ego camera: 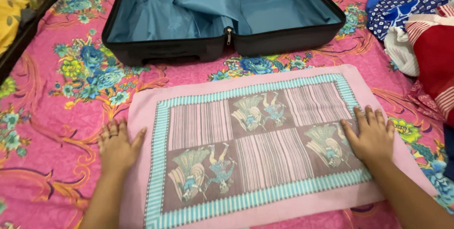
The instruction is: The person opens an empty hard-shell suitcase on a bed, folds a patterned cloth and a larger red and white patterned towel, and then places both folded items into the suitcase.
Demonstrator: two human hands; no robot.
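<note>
Nearest the camera lies a folded pink towel point(265, 153), flat on the bed's pink floral sheet point(52, 129), its near edge running almost to the bottom of the view and its far edge stopping just short of the suitcase. Its striped teal border frames panels of brown stripes and dancing figures. Left hand point(116, 147) rests palm down at the towel's left edge, half on the sheet, fingers point(111, 129) spread flat and gripping nothing. Right hand point(373, 137) lies palm down on the towel near its right edge, fingers straight and slightly fanned, also holding nothing. Beyond the towel sits an open black suitcase point(222, 44) with blue lining. Bare sheet opens to the left of the towel; on the right, heaped clothes point(425, 44) crowd close to the towel's right edge.
</note>
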